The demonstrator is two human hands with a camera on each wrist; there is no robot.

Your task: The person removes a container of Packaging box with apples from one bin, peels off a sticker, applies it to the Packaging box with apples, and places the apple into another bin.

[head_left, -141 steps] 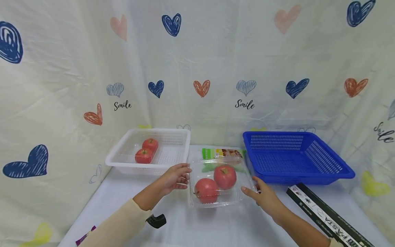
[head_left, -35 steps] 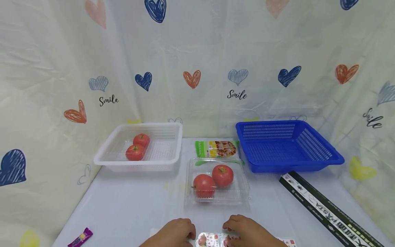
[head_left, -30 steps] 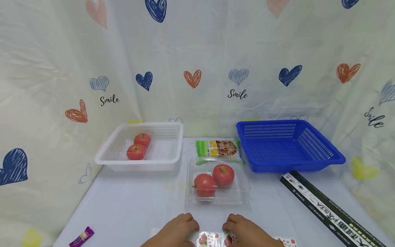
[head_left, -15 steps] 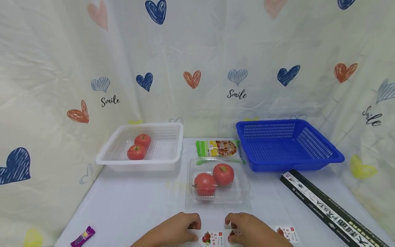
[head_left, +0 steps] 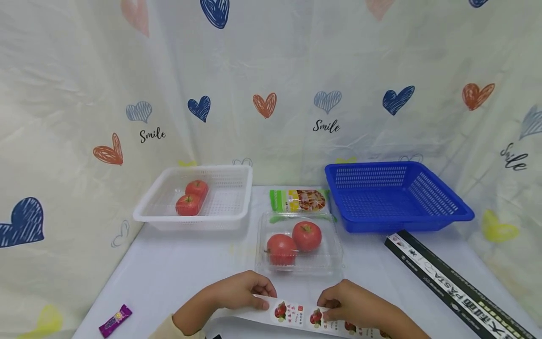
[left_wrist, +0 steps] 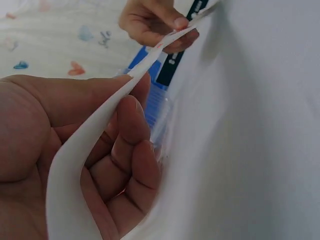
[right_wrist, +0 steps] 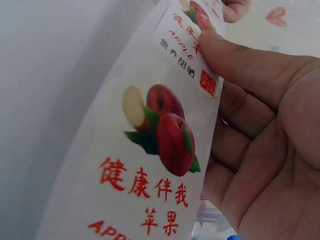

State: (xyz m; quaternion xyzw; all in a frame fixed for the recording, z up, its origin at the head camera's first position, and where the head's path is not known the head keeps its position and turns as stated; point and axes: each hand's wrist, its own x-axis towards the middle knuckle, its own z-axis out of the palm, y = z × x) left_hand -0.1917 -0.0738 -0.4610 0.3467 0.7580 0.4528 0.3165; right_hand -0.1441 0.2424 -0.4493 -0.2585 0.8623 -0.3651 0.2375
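Both hands hold a long white strip of apple stickers (head_left: 289, 314) above the near part of the table. In the head view my left hand (head_left: 241, 289) pinches its upper edge near the left end. Farther right my right hand (head_left: 353, 301) pinches the same edge between thumb and fingers. The left wrist view has the blank back of the strip (left_wrist: 92, 137) running between thumb and fingers. Printed apples and red lettering face the right wrist camera on the sticker strip (right_wrist: 125, 165). Just beyond the hands sits a clear plastic box (head_left: 332, 247) with two red apples (head_left: 306, 236) inside.
A white basket (head_left: 220, 219) with another clear box of two apples stands back left. Back right is a blue basket (head_left: 406, 225). A green-ended food packet (head_left: 299, 200) lies between them, a long black pasta box (head_left: 457, 287) at right, and a purple-wrapped candy (head_left: 115, 321) front left.
Earlier the hands held the clear apple box; it now stands on the table, released. The hands came down to the sticker strip, and over the last half second raised it, its printed side showing.
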